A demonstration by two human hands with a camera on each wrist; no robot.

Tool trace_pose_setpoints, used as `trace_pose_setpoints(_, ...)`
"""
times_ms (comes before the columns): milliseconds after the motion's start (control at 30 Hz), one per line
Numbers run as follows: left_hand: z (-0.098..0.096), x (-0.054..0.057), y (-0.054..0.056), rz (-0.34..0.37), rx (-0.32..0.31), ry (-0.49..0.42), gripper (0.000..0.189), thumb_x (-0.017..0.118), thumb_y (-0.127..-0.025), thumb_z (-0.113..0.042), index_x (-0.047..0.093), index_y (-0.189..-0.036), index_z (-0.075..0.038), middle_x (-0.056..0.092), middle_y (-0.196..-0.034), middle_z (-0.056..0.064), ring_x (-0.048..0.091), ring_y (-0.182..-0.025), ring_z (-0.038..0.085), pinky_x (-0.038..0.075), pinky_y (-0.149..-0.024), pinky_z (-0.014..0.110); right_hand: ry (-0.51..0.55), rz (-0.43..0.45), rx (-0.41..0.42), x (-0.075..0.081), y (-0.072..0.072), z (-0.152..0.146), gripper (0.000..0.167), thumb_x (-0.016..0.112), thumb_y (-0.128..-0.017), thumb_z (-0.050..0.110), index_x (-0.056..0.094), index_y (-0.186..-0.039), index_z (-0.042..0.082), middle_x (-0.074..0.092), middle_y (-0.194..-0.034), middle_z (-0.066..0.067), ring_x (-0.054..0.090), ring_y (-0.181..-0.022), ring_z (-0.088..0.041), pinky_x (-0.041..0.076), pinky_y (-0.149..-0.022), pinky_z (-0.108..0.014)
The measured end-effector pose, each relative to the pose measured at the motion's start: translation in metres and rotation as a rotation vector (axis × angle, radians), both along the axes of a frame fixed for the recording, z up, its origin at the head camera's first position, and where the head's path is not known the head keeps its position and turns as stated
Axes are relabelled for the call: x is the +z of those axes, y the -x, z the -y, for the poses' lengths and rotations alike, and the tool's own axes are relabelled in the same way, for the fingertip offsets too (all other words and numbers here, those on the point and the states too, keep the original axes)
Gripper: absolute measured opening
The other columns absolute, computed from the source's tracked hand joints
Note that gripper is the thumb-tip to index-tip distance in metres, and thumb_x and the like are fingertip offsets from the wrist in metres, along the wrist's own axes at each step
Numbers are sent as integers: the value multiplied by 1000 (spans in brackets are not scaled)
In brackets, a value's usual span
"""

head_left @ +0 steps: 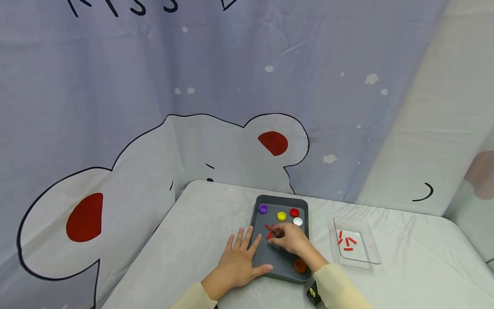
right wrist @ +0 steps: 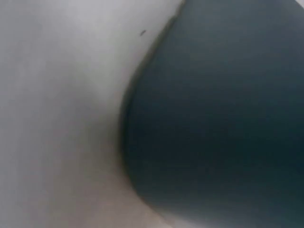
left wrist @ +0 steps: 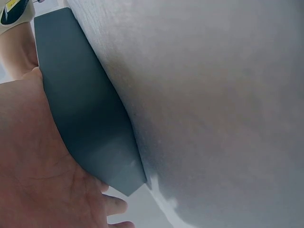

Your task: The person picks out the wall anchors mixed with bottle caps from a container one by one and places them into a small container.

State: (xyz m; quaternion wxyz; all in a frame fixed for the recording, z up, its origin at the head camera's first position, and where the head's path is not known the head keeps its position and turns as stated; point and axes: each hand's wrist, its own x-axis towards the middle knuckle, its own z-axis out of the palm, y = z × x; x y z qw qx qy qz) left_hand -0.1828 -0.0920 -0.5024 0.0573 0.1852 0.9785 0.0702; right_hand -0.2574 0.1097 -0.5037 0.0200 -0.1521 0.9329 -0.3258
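A dark grey tray lies on the white cloth in the head view. My left hand rests at its left side, fingers spread, the thumb reaching over the near edge; the palm and tray side also show in the left wrist view. Over the tray's middle is my right hand, thumb and index finger apart beside several small red sticks. The hand hides part of that area. Round caps stand at the far end: purple, yellow, red and white.
A clear plastic box with several red sticks stands right of the tray. An orange-brown cap sits in the tray's near right corner. Behind the cloth-covered table hangs a printed curtain.
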Motion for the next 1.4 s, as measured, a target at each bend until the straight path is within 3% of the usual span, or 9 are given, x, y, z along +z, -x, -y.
trace_pose_setpoints(500,1,-6,2,-23,0,-3,95,36,-90,-83,29,-162,-20,11,-170,12,8,-155,39,12,-121,61,-71,-41,7,-2,2,2,28,89,-77,23,77,-98,10,68,-87,1,61,-82,-15,54,-80,-40)
trace_pose_setpoints(800,1,-4,1,-9,3,-13,95,35,-90,-83,29,-162,-21,11,-170,11,8,-156,38,13,-121,61,-92,-56,-11,-5,1,6,27,90,-76,25,76,-94,10,67,-88,0,62,-82,-16,54,-79,-40)
trace_pose_setpoints(1167,1,-6,0,-20,-5,-13,96,34,-90,-84,27,-162,-22,10,-170,10,7,-156,38,11,-122,60,-118,-56,-68,-7,2,12,24,91,-75,26,74,-87,13,65,-81,3,56,-73,-12,51,-70,-35)
trace_pose_setpoints(1400,1,-9,2,-13,-2,-17,96,34,-90,-84,27,-162,-22,9,-170,11,7,-156,38,11,-122,60,-130,-42,-62,-5,3,12,18,87,-76,18,71,-83,14,63,-76,4,54,-68,-12,50,-65,-33)
